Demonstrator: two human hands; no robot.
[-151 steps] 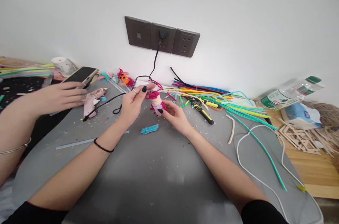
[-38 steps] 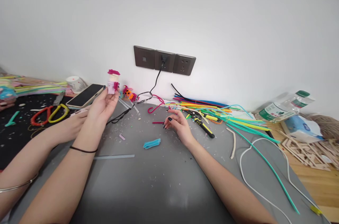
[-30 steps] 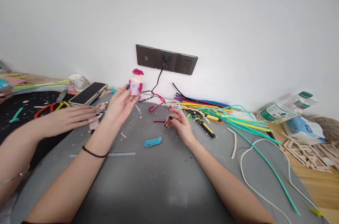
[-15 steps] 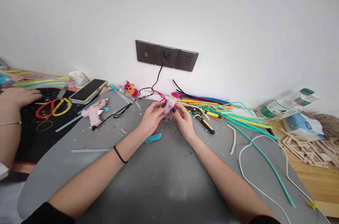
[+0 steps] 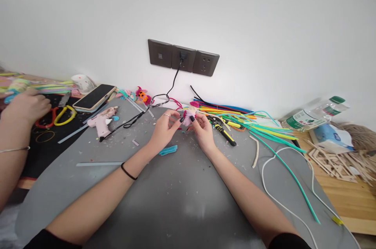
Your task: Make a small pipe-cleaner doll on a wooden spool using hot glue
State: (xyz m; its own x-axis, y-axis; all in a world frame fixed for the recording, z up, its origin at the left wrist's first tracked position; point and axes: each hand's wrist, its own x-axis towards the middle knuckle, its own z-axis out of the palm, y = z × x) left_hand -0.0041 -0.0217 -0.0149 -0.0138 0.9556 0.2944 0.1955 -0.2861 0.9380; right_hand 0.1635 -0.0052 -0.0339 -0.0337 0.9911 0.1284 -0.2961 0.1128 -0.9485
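Both hands are on the little pipe-cleaner doll (image 5: 188, 115) right now, held just above the grey tabletop (image 5: 176, 194) near the back wall. The left hand (image 5: 164, 129) has its fingers pinched closed on one side of it, and the right hand (image 5: 202, 131) is gripping the other side the same way. As far as I can judge, the doll is pretty far along: it already has a magenta top, a pale middle and a pinkish bottom (small and half hidden by fingertips, so details are hard to make out). What's left looks like fiddly finishing work, maybe adding bits.

Around it: a folded blue pipe-cleaner piece (image 5: 169, 149) lies just beside the left wrist, yellow-handled wire cutters (image 5: 225, 133) sit just right of the right hand, and a big heap of coloured pipe cleaners (image 5: 252, 121) fans out behind them. A pink glue gun (image 5: 101, 121) rests well off to the left with its black cord (image 5: 132, 117) running up to the wall socket (image 5: 182, 56). A phone (image 5: 94, 97) lies further back.

Another person's hand (image 5: 28, 104) is busy at the far left, near the red and yellow scissors (image 5: 55, 115). Nothing really blocks the work, just scraps everywhere.
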